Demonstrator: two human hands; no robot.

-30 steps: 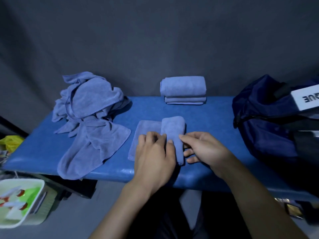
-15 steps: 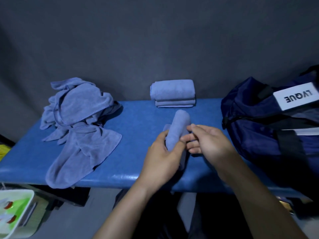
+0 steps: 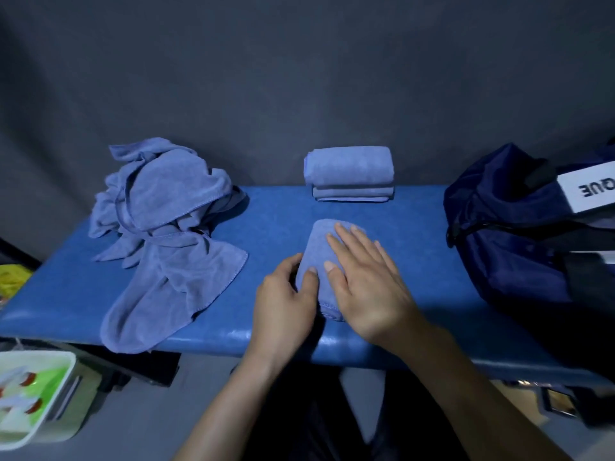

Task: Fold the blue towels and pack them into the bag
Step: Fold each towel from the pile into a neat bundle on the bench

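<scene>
A folded blue towel (image 3: 318, 251) lies lengthwise at the middle of the blue table (image 3: 382, 227). My left hand (image 3: 284, 301) grips its near left edge, thumb on top. My right hand (image 3: 369, 281) lies flat on top of it with fingers spread. A stack of folded blue towels (image 3: 349, 173) sits at the table's back edge. A heap of unfolded blue towels (image 3: 166, 227) covers the left part, one end hanging over the front edge. The dark navy bag (image 3: 519, 234) stands at the right with a white label.
A dark grey curtain hangs behind the table. Low at the left, below the table, sits a white tray (image 3: 30, 404) with green and red items. A yellow object (image 3: 11, 281) shows at the far left edge.
The towel went from half-folded to a narrow bundle lifted between both hands, and now lies flat on the table. My right hand has opened out on top of it.
</scene>
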